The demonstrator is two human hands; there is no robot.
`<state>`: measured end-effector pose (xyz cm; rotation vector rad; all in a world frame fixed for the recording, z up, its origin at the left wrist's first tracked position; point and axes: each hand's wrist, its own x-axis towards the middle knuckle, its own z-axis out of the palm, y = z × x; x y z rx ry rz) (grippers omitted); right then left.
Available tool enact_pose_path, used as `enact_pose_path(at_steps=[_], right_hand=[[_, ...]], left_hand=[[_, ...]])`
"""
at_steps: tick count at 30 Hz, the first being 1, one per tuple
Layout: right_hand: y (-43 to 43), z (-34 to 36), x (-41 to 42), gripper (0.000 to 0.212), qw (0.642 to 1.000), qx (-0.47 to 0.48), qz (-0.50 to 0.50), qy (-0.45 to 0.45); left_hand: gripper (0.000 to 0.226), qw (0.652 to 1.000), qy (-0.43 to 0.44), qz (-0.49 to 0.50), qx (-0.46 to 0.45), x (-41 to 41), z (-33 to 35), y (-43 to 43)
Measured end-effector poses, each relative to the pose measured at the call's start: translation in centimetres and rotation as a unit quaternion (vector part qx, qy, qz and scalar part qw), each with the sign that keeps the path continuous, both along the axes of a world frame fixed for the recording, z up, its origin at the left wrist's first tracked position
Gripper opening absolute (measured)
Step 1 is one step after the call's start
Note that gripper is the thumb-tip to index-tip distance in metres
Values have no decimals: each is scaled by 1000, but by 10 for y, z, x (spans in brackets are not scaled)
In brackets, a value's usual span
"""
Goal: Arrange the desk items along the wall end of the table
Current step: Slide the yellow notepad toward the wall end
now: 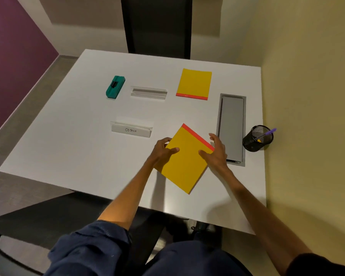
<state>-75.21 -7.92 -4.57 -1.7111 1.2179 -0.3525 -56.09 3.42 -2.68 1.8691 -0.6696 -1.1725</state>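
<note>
A yellow notepad with a red strip lies tilted near the front of the white table. My left hand grips its left edge, thumb on top. My right hand holds its right corner by the red strip, fingers spread. A second yellow notepad lies flat farther back. A green eraser block sits at the back left. A clear name holder lies beside it, and another labelled one sits mid-table.
A black mesh pen cup with a purple pen stands by the yellow wall on the right. A grey cable hatch is set into the table beside it. Black chairs stand at the far end and under me.
</note>
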Motion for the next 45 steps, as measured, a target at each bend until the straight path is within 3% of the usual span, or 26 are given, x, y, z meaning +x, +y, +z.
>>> enact_pose_path(at_steps=[4, 12, 18, 21, 26, 30, 35, 40, 45], right_hand=[[-14, 15, 1, 68, 998, -44, 46, -3], [-15, 21, -15, 58, 997, -48, 13, -51], [-8, 15, -30, 56, 997, -47, -20, -60], [-12, 14, -39, 56, 995, -33, -65, -67], [-14, 13, -44, 52, 983, 2, -149, -110], [-12, 12, -50, 57, 976, 20, -186, -107], [-5, 6, -62, 82, 988, 13, -155, -12], [10, -6, -72, 96, 982, 2, -119, 146], [18, -19, -89, 98, 964, 2, -113, 242]], left_hand=[[46, 997, 10, -71, -3, 7, 23, -21], [42, 991, 0, -133, 24, 3, 29, -38], [44, 957, -23, -232, 170, 16, 28, -29], [44, 973, 29, -159, 165, 20, 23, -19], [52, 989, 127, 69, 0, -7, 13, -19], [68, 978, 104, 165, -79, -34, 8, -20], [96, 999, -16, 35, -33, -60, -4, -19], [89, 990, -122, -66, -12, -77, -19, -22], [88, 983, -129, -124, 31, -97, -33, -33]])
